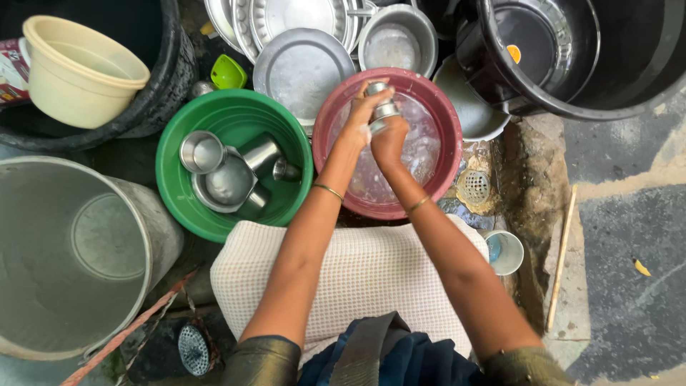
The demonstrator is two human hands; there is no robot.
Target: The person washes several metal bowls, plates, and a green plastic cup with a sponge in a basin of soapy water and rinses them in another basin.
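Tumbler (382, 109), small steel one, sits gripped in both my hands over the maroon basin (436, 107) of soapy water. Left hand (359, 118) wraps its side w/ fingers curled, right hand (389, 137) clasps it from below. Green basin (236, 114) just left holds more steel cups & a bowl. Steel plates (300, 68) lie behind, white cloth (357, 271) across my lap.
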